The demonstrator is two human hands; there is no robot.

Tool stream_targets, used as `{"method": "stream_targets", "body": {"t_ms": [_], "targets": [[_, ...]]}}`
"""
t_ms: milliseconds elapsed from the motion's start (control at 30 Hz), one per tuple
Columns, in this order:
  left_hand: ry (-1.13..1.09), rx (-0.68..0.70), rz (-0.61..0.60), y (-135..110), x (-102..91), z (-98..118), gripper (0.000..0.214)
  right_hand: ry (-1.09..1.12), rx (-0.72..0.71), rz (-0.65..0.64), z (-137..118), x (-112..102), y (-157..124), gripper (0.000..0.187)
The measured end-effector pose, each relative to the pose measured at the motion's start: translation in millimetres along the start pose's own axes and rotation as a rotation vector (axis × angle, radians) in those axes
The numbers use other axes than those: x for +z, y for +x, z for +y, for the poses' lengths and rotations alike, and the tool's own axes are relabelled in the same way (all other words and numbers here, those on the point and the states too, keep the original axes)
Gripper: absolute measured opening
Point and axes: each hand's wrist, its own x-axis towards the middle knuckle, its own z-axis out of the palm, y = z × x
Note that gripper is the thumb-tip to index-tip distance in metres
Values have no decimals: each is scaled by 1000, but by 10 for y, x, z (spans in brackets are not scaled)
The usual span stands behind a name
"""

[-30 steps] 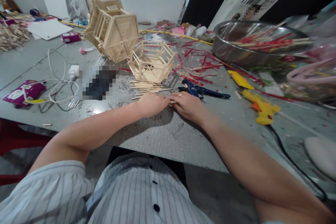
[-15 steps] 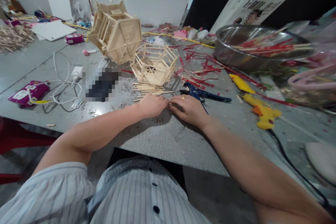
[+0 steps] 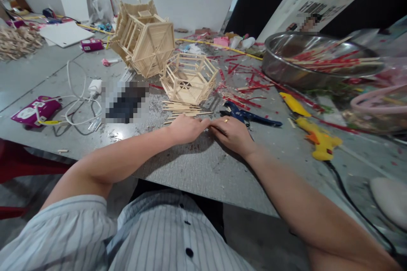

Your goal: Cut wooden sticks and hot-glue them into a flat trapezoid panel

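Working left to right, keep your left hand (image 3: 186, 129) curled low on the grey table (image 3: 197, 169), fingertips meeting those of your right hand (image 3: 233, 133), which wears a ring. Both hands are closed to a pinch where they meet; whether a stick sits between them, I cannot tell. Press evenly and squarely. The loose wooden sticks (image 3: 182, 109) lie just beyond your knuckles, before the hexagonal stick frame (image 3: 189, 78).

Grey table (image 3: 197, 169), loose sticks (image 3: 182, 108), pliers (image 3: 246, 114)

Bright, even light (warped edges)
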Motion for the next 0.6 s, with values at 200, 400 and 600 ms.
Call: {"method": "stream_targets", "body": {"t_ms": [200, 400, 600], "targets": [[8, -14, 11, 16, 26, -6, 32, -56, 26, -26, 0, 31, -11, 34], [50, 15, 6, 20, 22, -32, 30, -82, 27, -55, 0, 40, -11, 35], [69, 36, -3, 22, 73, -21, 27, -51, 29, -97, 3, 31, -6, 34]]}}
